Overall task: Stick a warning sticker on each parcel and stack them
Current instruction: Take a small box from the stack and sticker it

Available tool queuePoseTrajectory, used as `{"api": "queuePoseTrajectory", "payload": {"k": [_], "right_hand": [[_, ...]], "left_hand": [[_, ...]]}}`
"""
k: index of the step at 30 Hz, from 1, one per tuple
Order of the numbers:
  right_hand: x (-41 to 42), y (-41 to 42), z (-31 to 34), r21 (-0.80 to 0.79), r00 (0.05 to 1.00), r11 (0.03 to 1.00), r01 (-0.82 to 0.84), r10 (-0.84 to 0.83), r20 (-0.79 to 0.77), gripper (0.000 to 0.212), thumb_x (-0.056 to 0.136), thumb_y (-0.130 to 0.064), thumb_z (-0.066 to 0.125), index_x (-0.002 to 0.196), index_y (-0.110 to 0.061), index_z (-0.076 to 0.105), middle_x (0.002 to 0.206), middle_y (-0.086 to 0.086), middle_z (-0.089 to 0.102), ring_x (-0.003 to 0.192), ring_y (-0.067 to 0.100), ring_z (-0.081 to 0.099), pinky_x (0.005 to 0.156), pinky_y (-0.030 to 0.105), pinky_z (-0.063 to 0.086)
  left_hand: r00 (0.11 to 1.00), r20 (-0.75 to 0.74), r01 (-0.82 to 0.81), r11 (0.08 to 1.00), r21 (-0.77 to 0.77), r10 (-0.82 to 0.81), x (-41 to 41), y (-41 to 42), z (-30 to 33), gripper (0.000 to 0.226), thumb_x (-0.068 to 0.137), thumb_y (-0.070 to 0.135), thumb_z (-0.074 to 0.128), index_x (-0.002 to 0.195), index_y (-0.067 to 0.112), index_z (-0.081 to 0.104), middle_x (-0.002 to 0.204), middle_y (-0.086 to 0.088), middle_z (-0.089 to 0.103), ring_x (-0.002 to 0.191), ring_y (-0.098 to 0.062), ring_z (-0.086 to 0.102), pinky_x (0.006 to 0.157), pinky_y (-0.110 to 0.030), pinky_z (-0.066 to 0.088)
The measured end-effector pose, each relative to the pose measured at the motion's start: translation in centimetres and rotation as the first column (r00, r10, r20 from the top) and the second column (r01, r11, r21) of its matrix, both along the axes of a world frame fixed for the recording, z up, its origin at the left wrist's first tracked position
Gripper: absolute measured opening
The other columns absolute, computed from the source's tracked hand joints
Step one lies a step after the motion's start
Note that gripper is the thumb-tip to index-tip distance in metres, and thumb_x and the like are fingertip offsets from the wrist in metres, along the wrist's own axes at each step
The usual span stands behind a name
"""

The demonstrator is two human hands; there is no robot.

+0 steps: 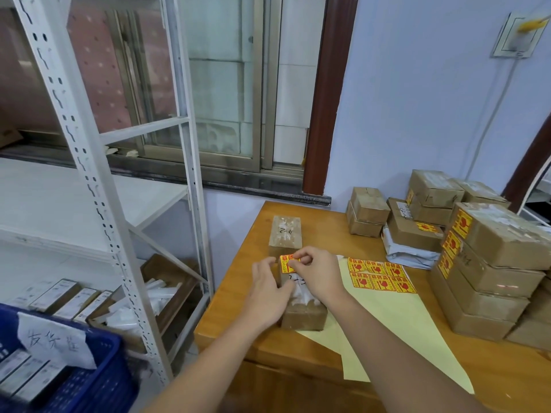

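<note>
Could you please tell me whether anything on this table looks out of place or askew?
Mostly tidy. The stacked parcels on the right sit unevenly, edges not flush. The yellow backing sheet overhangs the table front edge. The right hand is pinching a sticker over the near parcel.

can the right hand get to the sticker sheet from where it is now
Probably yes. The right hand pinches a sticker over the near parcel, and the sticker sheet lies flat just to its right on the table with nothing between them.
</note>
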State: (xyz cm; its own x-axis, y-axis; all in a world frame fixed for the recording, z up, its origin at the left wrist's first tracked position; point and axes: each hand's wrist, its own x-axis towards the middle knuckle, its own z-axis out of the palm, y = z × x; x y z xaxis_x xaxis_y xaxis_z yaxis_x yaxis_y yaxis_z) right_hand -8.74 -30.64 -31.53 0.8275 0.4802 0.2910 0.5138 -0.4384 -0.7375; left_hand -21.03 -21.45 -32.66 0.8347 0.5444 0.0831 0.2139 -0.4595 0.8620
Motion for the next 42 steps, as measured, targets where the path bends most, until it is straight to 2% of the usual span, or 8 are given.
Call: {"api": "queuePoseTrajectory", "payload": {"k": [3,8,14,22,27,36,39,42], "right_hand": [[0.0,0.2,-0.3,-0.007,1.0,1.0,-0.003,0.003,0.02,0.009,0.085,-0.026,0.08,0.089,-0.024,0.073,0.07,-0.007,0.066,0.07,0.01,0.064,0.068,0.034,0.056],[-0.1,0.3,-0.9,-0.01,0.995,1.0,-0.003,0.004,0.099,0.009,0.085,-0.026,0.08,0.09,-0.022,0.074,0.068,-0.005,0.064,0.071,0.014,0.061,0.068,0.037,0.055],[-0.3,0.3,-0.7,0.018,0.994,1.0,-0.001,-0.001,0.113,0.009,0.086,-0.026,0.08,0.091,-0.02,0.075,0.069,-0.007,0.066,0.069,0.01,0.062,0.067,0.037,0.056],[-0.1,0.4,-1.0,-0.001,0.993,1.0,-0.022,0.022,0.115,0.008,0.086,-0.025,0.08,0.09,-0.024,0.073,0.067,-0.008,0.064,0.075,0.014,0.062,0.071,0.04,0.056],[-0.1,0.5,-1.0,-0.011,0.993,1.0,-0.017,0.018,0.12,0.009,0.085,-0.024,0.08,0.09,-0.023,0.072,0.065,-0.007,0.064,0.07,0.015,0.062,0.076,0.038,0.055],[-0.4,0.5,-0.9,-0.087,0.981,0.996,-0.009,0.025,0.192,0.008,0.087,-0.027,0.076,0.093,-0.026,0.07,0.065,-0.013,0.056,0.078,0.017,0.059,0.068,0.038,0.054],[-0.6,0.4,-0.8,-0.114,0.973,0.993,0.028,-0.001,0.232,0.011,0.088,-0.032,0.075,0.096,-0.026,0.069,0.068,-0.013,0.055,0.084,0.016,0.055,0.069,0.033,0.049],[-0.8,0.1,-0.6,-0.145,0.952,0.983,0.116,-0.068,0.297,0.021,0.087,-0.041,0.074,0.099,-0.025,0.068,0.076,-0.013,0.054,0.087,0.016,0.051,0.074,0.034,0.047]], "left_hand": [[0.999,-0.002,0.036,0.998,0.047,-0.036,0.2,-0.2,-0.7,0.062,0.1,0.033,0.053,0.154,0.022,0.027,0.143,0.004,0.031,0.117,-0.013,0.05,0.099,-0.03,0.042],[0.999,0.032,0.016,1.0,0.004,-0.017,0.4,-0.3,-1.9,0.059,0.104,0.036,0.047,0.157,0.025,0.026,0.143,0.007,0.034,0.121,-0.008,0.044,0.1,-0.028,0.039],[0.998,0.059,-0.016,0.999,0.04,0.013,0.5,-0.6,-2.4,0.051,0.107,0.041,0.038,0.156,0.034,0.028,0.146,0.009,0.039,0.127,-0.011,0.047,0.108,-0.037,0.042],[0.999,0.049,0.003,0.997,0.074,-0.006,0.6,-0.5,-2.5,0.051,0.107,0.04,0.034,0.158,0.039,0.027,0.14,0.013,0.039,0.12,-0.008,0.049,0.103,-0.034,0.044],[1.0,0.022,0.004,0.995,0.1,-0.006,0.6,-0.4,-2.6,0.052,0.108,0.041,0.031,0.159,0.041,0.025,0.136,0.014,0.038,0.115,-0.005,0.047,0.099,-0.03,0.043],[1.0,0.01,-0.002,0.993,0.117,0.0,0.5,-0.5,-2.7,0.053,0.108,0.043,0.029,0.16,0.042,0.021,0.132,0.016,0.039,0.113,-0.005,0.047,0.099,-0.029,0.043],[1.0,0.007,-0.007,0.993,0.115,0.006,0.6,-0.6,-2.7,0.052,0.108,0.043,0.029,0.16,0.041,0.023,0.133,0.016,0.038,0.114,-0.005,0.048,0.102,-0.033,0.045],[1.0,-0.003,-0.003,0.993,0.12,0.004,0.7,-0.5,-2.7,0.053,0.108,0.043,0.03,0.16,0.04,0.023,0.136,0.015,0.038,0.116,-0.007,0.048,0.104,-0.036,0.045]]}}
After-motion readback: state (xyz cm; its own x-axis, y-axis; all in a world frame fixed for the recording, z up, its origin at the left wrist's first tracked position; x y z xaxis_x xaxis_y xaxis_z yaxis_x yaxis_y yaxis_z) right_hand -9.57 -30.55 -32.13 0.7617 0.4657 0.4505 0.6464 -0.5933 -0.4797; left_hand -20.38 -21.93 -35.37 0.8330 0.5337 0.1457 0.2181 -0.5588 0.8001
